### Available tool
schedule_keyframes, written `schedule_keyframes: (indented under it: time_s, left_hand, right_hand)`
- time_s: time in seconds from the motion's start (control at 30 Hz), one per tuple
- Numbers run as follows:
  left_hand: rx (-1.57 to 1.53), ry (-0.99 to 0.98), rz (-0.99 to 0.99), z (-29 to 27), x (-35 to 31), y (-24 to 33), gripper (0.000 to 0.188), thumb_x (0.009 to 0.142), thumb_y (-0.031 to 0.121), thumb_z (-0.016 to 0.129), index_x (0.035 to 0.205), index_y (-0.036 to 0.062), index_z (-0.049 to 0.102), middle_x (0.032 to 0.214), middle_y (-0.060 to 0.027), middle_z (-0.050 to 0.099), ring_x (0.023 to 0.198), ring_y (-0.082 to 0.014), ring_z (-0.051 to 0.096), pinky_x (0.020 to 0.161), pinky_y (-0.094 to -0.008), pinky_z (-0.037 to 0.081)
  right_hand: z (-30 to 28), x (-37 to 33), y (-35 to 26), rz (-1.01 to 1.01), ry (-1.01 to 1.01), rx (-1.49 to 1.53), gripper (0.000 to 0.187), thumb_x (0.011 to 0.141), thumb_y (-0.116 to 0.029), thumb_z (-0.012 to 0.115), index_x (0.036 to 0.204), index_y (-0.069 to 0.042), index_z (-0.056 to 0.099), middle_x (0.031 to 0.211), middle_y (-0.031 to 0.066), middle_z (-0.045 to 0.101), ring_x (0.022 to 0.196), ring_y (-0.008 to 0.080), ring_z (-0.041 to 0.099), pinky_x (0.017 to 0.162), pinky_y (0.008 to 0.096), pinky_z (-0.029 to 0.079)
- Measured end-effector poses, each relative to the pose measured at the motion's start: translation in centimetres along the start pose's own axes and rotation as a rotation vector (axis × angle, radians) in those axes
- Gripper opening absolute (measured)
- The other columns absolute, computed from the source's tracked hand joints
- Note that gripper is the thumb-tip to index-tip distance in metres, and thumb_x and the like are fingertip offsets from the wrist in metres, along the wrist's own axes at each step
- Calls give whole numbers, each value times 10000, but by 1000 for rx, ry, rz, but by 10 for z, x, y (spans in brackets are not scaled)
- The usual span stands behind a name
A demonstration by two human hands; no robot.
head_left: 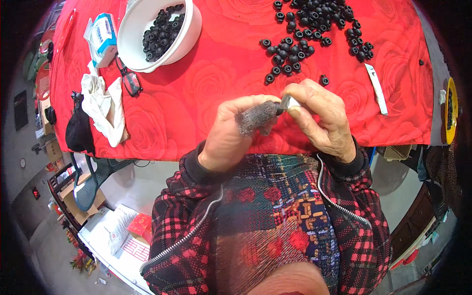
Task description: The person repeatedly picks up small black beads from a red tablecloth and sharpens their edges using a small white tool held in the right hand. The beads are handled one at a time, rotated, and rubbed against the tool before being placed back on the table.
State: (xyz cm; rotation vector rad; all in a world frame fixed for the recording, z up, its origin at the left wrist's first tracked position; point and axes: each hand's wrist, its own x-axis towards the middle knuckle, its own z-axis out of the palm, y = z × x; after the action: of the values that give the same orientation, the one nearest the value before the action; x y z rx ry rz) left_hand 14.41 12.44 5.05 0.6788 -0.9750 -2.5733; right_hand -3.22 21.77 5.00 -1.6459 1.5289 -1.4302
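My left hand (222,137) is closed near the table's front edge, with worn grey fuzzy cloth (257,118) around its finger. At that cloth's tip it grips a small black knob-like part (280,111), mostly hidden. Thumb and fingers of my right hand (322,118) pinch a small, shiny, flat metal blade (287,102), its edge against the black part. Beyond both hands lies a loose pile of similar black parts (295,49), round with a hollow end. One single black part (324,80) sits apart, just past my right hand.
A white bowl (189,37) holding more black parts stands at the far left. Near it are a blue-white box (102,39), glasses (132,83), white gloves (115,110) and black cloth (78,125). A white strip (376,88) lies right; a yellow dish (453,118) sits beyond the red tablecloth (206,73).
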Motion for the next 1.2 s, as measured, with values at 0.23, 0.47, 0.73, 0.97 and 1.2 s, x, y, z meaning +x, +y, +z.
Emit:
schedule_keyframes:
  time_s: [0.23, 0.47, 0.73, 0.97, 1.2]
  left_hand:
    - [-405, -37, -106, -25, 15, 3, 263, 917, 253, 580, 1060, 32, 574, 865, 10, 516, 765, -99, 468, 684, -256, 399]
    - [-294, -58, -51, -7, 7, 0, 270, 929, 272, 555, 1061, 40, 596, 852, 36, 513, 771, -61, 478, 661, -236, 386]
    - [-196, -74, -6, -11, -1, 0, 355, 889, 265, 626, 1147, 27, 573, 960, -15, 579, 887, -115, 550, 781, -298, 451]
    - [-81, 58, -12, -2, -1, 2, 329, 914, 247, 563, 1127, -2, 596, 966, -22, 614, 839, -86, 557, 724, -254, 445]
    - [-82, -54, -12, -20, 3, -3, 435, 884, 315, 629, 1168, -9, 572, 1023, -54, 629, 884, -124, 583, 794, -316, 469]
  right_hand:
    - [8, -10, -10, -67, -259, 175, 223, 763, -19, 637, 979, 27, 601, 722, 100, 541, 626, 236, 540, 569, 350, 421]
    - [5, 2, -9, 66, 46, 42, 217, 809, 7, 611, 1025, 24, 594, 778, 121, 563, 650, 226, 561, 572, 316, 438]
    - [7, 6, -9, 69, 79, -20, 210, 811, 7, 617, 1017, 28, 588, 778, 125, 552, 636, 231, 549, 553, 310, 432]
    - [9, 7, -3, 9, 85, -39, 214, 797, 8, 616, 1008, 26, 587, 768, 134, 555, 647, 259, 554, 563, 329, 438]
    - [9, 7, -4, 41, 69, -18, 221, 789, 14, 618, 1007, 27, 588, 777, 141, 565, 659, 268, 563, 575, 334, 444]
